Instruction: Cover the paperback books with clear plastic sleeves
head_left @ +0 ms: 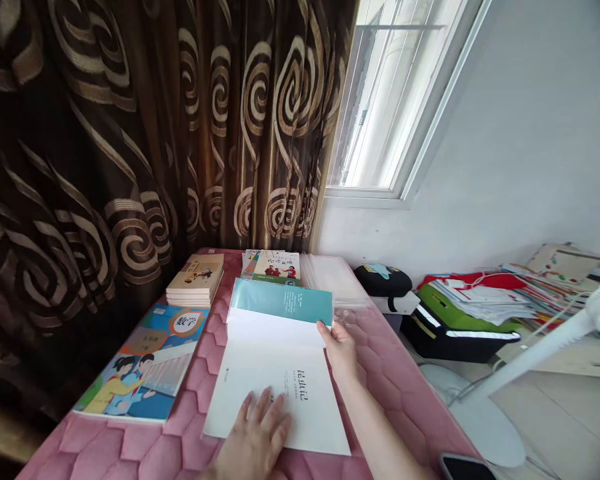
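Note:
An open book [250,373] lies turned sideways in front of me, its white title page facing up. Its teal cover flap [285,303] is folded in at the far end. My left hand [257,427] rests flat on the title page with its fingers spread. At the book's far right corner, my right hand [341,350] pinches the edge of the flap between thumb and fingers. To the left lies a blue math textbook [150,367], with a stack of small tan books [195,280] behind it.
More books [275,267] and clear plastic sheets [333,280] lie at the back of the pink quilted surface [400,400]. A phone [465,467] is at the near right edge. Beyond stand a white fan [535,360] and a black box with papers [455,340].

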A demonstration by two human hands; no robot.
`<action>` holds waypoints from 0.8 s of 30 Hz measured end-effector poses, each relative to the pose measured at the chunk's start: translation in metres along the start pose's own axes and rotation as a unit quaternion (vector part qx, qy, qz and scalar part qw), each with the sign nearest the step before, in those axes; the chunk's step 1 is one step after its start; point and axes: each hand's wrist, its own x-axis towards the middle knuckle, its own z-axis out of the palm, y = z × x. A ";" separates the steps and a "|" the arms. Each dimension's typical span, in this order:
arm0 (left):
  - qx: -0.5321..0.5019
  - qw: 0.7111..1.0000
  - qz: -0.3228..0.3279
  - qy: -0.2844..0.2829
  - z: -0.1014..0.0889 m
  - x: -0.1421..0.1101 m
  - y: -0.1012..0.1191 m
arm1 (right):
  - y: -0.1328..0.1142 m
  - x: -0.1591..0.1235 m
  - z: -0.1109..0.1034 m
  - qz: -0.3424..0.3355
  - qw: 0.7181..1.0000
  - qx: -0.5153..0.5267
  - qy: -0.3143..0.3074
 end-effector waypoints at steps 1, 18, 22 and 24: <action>0.013 1.000 -0.008 -0.008 0.003 0.001 -0.001 | 0.000 0.001 0.000 0.005 1.000 0.002 -0.002; 0.186 0.981 -0.025 0.038 -0.003 0.013 0.019 | -0.019 0.006 0.004 0.039 0.992 0.099 -0.070; 0.195 0.980 -0.013 0.042 -0.021 0.003 0.012 | -0.018 0.006 0.000 0.040 0.997 0.046 -0.052; 0.201 0.977 -0.008 0.066 -0.023 -0.010 0.018 | -0.012 0.002 -0.004 0.030 0.999 -0.005 -0.034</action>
